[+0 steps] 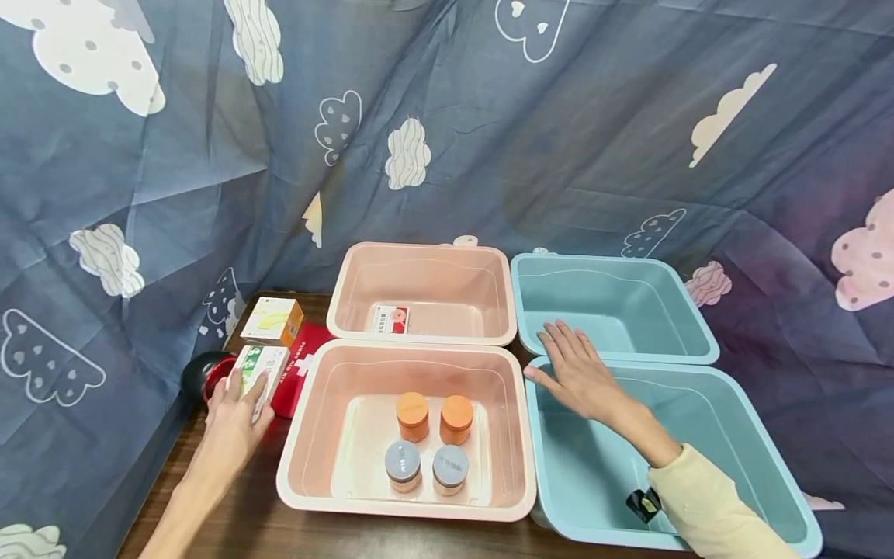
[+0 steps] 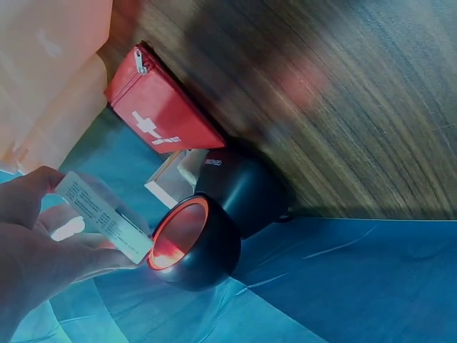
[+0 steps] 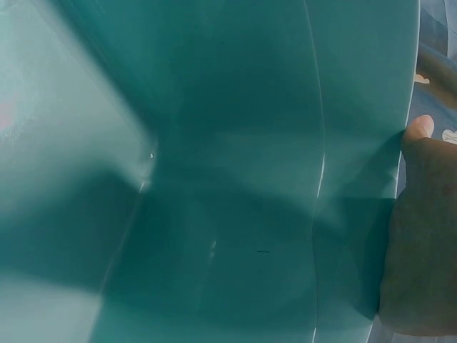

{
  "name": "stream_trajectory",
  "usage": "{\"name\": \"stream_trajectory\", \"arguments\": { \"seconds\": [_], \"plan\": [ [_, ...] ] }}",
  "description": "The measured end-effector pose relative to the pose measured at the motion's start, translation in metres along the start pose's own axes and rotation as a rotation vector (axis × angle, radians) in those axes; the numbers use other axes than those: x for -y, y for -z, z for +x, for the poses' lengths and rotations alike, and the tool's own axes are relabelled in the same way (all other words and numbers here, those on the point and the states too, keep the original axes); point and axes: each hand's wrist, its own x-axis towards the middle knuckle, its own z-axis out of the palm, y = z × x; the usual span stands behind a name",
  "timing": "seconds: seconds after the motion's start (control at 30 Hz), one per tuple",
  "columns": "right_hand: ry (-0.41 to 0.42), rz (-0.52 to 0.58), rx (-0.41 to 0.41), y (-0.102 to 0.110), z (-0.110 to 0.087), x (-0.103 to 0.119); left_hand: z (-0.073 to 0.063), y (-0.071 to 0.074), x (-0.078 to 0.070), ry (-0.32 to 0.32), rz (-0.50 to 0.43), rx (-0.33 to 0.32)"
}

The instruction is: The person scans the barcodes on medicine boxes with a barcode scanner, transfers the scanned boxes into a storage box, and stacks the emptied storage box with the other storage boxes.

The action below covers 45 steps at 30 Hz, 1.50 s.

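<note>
My left hand (image 1: 237, 411) pinches a small white box with green print (image 1: 260, 366) between thumb and fingers, at the left of the table. In the left wrist view the box's text-covered side (image 2: 103, 216) faces the camera, close to a round black object with a red-orange rim (image 2: 196, 243). Beside it lies a red pouch with a white cross (image 2: 161, 107), and a yellow-and-white box (image 1: 274, 320) stands just behind. My right hand (image 1: 576, 373) lies with straight fingers over the adjoining rims of the two light-blue bins (image 1: 698, 373), holding nothing.
The front pink bin (image 1: 407, 506) holds two orange-lidded jars (image 1: 414, 415) and two grey-lidded jars (image 1: 403, 463). In the rear pink bin (image 1: 422, 252) lies a red-and-white box (image 1: 390, 319). A small black item (image 1: 643, 505) sits in the front blue bin. A cloud-patterned cloth (image 1: 447, 116) hangs behind.
</note>
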Motion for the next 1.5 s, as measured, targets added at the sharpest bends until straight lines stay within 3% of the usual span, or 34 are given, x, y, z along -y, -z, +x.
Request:
{"name": "stream_trajectory", "arguments": {
  "seconds": [0.3,0.5,0.63,0.73,0.87,0.93,1.03,1.13,1.23,1.33,1.43,1.5],
  "plan": [
    [-0.008,-0.021,0.002,0.010,-0.005,0.009,0.003,0.000,0.001,-0.055,0.075,-0.033],
    [-0.009,-0.049,0.023,0.012,-0.001,0.013,0.006,0.001,0.005,-0.090,0.043,-0.164],
    [-0.004,-0.044,0.033,0.011,0.001,0.013,0.021,0.008,-0.002,-0.079,-0.007,-0.224],
    [0.004,-0.023,0.021,0.008,0.002,0.011,0.042,0.016,-0.016,-0.057,-0.053,-0.248],
    [0.023,0.000,-0.010,0.001,0.001,0.002,0.076,0.023,-0.049,-0.071,-0.126,-0.249],
    [0.023,-0.003,-0.006,-0.001,0.001,-0.001,0.093,0.024,-0.069,-0.099,-0.163,-0.220],
    [0.016,-0.006,-0.003,0.002,0.001,-0.002,0.115,0.020,-0.102,-0.111,-0.173,-0.124],
    [0.000,-0.016,0.005,0.010,0.001,0.002,0.136,0.009,-0.131,-0.119,-0.149,-0.009],
    [-0.014,-0.037,0.022,0.016,0.001,0.006,0.155,-0.010,-0.148,-0.129,-0.101,0.081],
    [-0.014,-0.046,0.027,0.015,0.000,0.008,0.174,-0.052,-0.141,-0.113,-0.072,0.129],
    [-0.003,-0.019,0.007,0.011,0.000,0.007,0.186,-0.095,-0.129,-0.059,-0.053,0.147],
    [0.009,0.001,-0.013,0.007,0.001,0.006,0.187,-0.105,-0.130,-0.016,-0.033,0.163]
  ]
}}
